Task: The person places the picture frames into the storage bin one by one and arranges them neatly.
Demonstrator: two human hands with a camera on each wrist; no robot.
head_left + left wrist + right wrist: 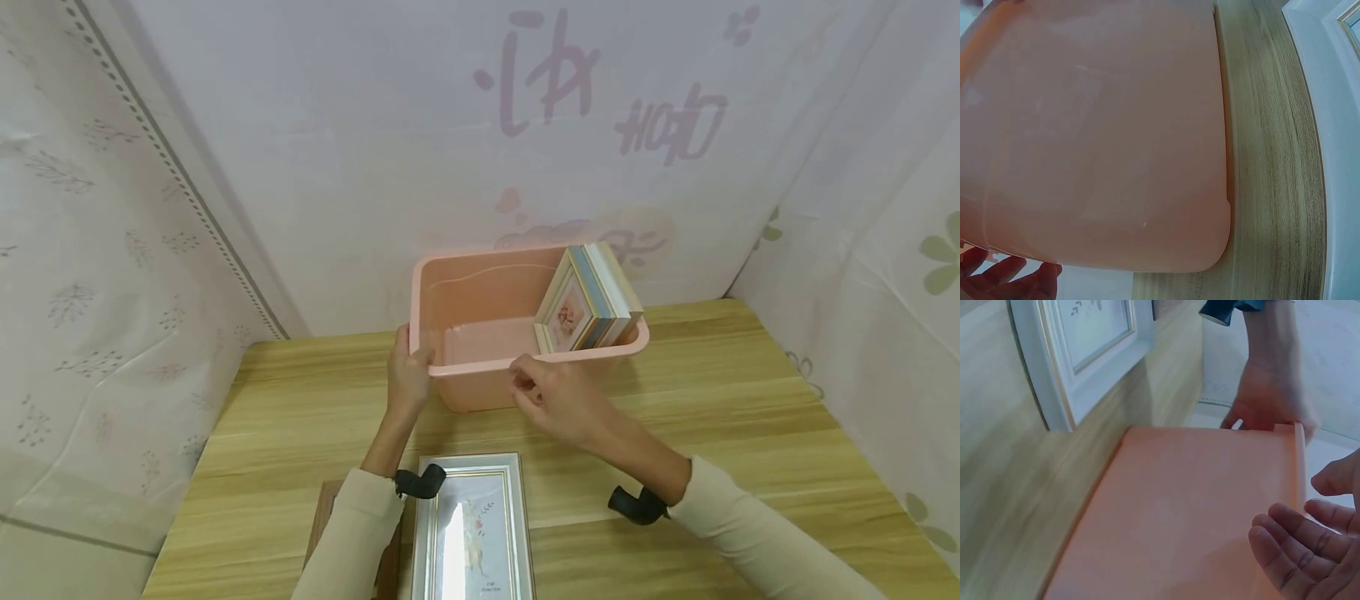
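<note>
A pink plastic bin [480,387] stands on the wooden table near the back wall. Several picture frames [567,317] lean upright in its right end, the nearest with a cream border. My left hand [409,371] grips the bin's left end, thumb over the rim and fingers [1007,278] along the outer wall. At the middle of the front rim is my right hand [558,400], its fingers loosely bent and holding nothing. In the right wrist view, its thumb stands apart from the fingertips [1266,544] beside the rim.
A white picture frame [525,533] lies face up in front of the bin. To its left, a brown frame [322,508] is partly hidden under the left forearm. Patterned cloth [337,167] hangs behind the table and along both sides.
</note>
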